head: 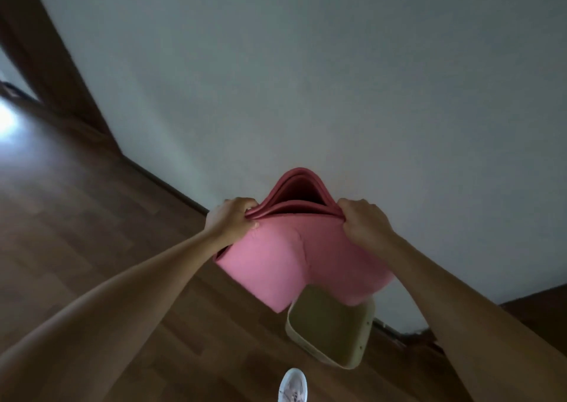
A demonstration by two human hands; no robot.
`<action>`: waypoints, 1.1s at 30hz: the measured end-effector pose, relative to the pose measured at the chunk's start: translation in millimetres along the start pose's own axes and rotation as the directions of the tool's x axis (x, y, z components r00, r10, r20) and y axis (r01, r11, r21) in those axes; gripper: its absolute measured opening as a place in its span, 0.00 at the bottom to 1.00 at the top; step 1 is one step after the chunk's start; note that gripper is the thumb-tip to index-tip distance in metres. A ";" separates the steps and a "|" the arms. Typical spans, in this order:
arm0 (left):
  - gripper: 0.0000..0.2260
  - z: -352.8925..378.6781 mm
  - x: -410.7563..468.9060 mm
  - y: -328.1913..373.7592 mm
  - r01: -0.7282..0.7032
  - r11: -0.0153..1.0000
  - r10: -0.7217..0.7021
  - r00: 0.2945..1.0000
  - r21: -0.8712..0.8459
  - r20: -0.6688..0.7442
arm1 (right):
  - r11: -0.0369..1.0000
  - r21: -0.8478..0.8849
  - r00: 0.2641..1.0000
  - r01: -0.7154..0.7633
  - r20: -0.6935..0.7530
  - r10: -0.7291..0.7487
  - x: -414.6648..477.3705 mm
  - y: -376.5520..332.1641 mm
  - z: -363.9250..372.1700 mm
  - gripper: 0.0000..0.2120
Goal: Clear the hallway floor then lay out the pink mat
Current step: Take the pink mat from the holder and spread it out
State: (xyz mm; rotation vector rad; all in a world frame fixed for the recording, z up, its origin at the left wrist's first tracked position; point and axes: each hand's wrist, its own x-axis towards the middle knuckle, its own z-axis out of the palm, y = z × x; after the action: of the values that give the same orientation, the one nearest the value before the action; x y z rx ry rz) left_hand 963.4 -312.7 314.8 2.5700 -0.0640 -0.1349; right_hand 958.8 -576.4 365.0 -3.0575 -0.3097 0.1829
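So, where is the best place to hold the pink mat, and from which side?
Hold the pink mat at its upper edge, one hand per end, as the left hand and right hand do now. Come from above: the layers gather there and the rest hangs free over the beige bin.

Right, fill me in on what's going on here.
A person is holding a folded pink mat up off the floor with both hands. The left hand pinches its upper left edge and the right hand its upper right, so the layers gape open at the top. Below the mat, a beige bin stands on the wooden floor by the wall. The mat is not laid out yet.
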 end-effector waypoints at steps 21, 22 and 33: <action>0.21 -167.4 -264.9 -300.6 0.425 0.901 -0.426 0.829 -0.087 -0.361 | 0.773 0.033 0.767 0.633 0.106 -0.633 21.1 -406.4 40.9 0.17; 0.20 -168.8 -271.2 -309.5 0.444 0.892 -0.441 0.816 -0.085 -0.372 | 0.755 0.036 0.747 0.654 0.123 -0.653 25.8 -420.4 47.3 0.15; 0.17 -188.6 -301.6 -401.1 0.644 0.763 -0.589 0.721 0.042 -0.364 | 0.624 0.152 0.572 0.766 0.281 -0.771 75.3 -540.5 113.5 0.17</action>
State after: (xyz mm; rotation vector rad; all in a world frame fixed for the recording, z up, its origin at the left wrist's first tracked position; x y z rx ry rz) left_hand 691.4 148.1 281.8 2.6340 0.9690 0.0628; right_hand 912.1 -26.8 284.4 -2.5267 -1.6021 0.6114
